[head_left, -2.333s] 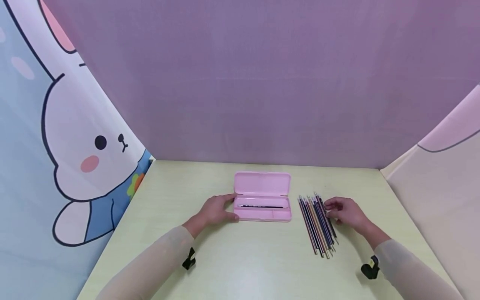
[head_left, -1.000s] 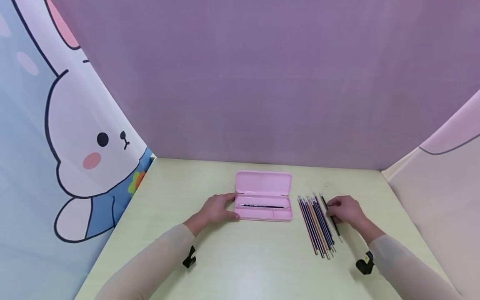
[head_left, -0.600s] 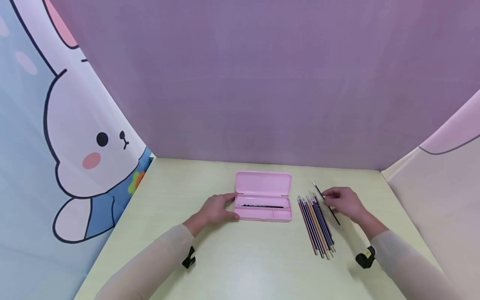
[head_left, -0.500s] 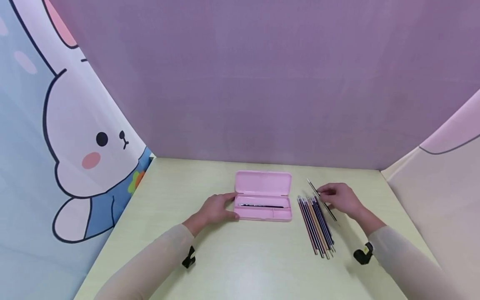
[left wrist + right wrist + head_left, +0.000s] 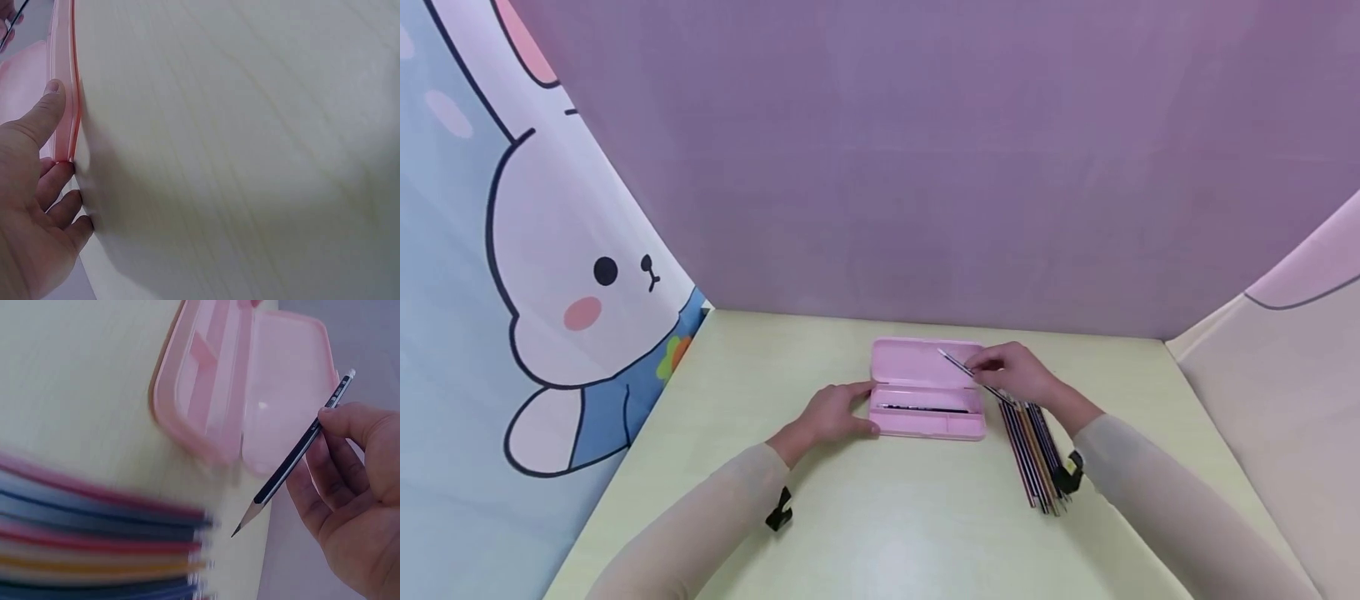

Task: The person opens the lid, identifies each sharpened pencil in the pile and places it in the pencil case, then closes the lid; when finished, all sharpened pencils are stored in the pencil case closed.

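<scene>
A pink pencil case [image 5: 927,425] lies with its lid raised, and a dark pencil [image 5: 923,409] rests in its back compartment. At the case's left end is my left hand [image 5: 835,414], thumb against the front side and fingers round the end, holding it. My right hand [image 5: 1018,372] pinches a black-and-silver pencil [image 5: 300,452] between thumb and fingers. In the right wrist view its sharpened tip points down and its white eraser end up. From the head view this pencil slants across the right part of the lid. Just below, a row of several pencils [image 5: 1030,458] lies on the table.
The pale wood-grain table [image 5: 880,517] meets a purple backdrop [image 5: 925,167] at its far edge. On the left hangs a cloth with a cartoon rabbit [image 5: 580,275]. A black wrist device [image 5: 1068,473] overlaps the loose pencils in the head view.
My right hand has drawn one pencil away from the right side of the row, lifted it and carried it left to the lid. The left hand keeps its place on the case.
</scene>
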Available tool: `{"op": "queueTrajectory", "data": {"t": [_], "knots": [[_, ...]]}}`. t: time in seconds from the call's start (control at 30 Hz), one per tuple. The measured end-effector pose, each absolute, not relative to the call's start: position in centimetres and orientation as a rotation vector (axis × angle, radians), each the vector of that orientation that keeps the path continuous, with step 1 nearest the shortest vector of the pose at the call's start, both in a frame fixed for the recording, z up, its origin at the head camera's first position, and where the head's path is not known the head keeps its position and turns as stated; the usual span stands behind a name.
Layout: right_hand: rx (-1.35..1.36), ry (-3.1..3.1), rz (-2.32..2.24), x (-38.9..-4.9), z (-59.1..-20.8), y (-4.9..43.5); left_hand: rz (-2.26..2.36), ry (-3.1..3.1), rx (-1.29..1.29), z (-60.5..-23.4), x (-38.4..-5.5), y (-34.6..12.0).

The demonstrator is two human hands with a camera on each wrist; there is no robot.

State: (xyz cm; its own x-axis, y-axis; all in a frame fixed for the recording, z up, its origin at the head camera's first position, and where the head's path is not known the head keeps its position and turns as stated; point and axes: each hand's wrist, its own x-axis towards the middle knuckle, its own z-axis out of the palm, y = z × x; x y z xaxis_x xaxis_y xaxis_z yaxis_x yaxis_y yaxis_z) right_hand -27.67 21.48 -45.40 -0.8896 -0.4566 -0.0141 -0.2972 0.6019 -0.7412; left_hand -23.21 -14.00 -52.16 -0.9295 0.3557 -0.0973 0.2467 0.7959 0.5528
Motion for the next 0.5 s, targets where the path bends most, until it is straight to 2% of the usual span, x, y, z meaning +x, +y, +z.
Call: {"op": "queueTrajectory", "data": {"t": [0.5], "knots": [[-0.849, 2.568, -1.117, -29.6, -47.9, 14.4, 0.811, 2.792, 0.478, -52.3, -23.5, -13.8]]}}
